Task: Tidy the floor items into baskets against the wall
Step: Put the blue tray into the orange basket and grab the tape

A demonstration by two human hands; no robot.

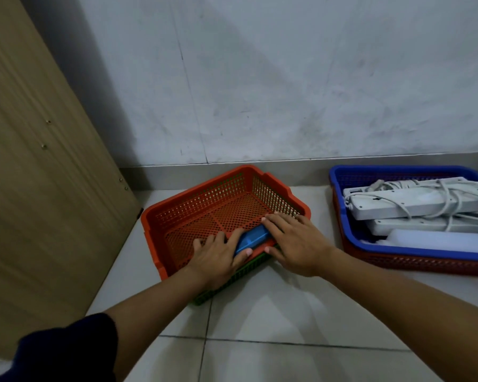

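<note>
1. Centrally, lower middle of the frame: orange basket (pixel 204 205), turned askew on the tiled floor (pixel 260 312), nested in a green basket (pixel 221 285) showing below its near rim.
2. Blue box (pixel 253 238): lying at the orange basket's near edge.
3. Left hand (pixel 218 257): fingers curled round the box's left end.
4. Right hand (pixel 295 241): flat, fingers spread, covering the box's right end.
5. Right of frame: blue basket (pixel 342 216) stacked in a red one, holding white power strips (pixel 414 202), near the wall (pixel 287 92).
6. Left: wooden panel (pixel 39 161).
</note>
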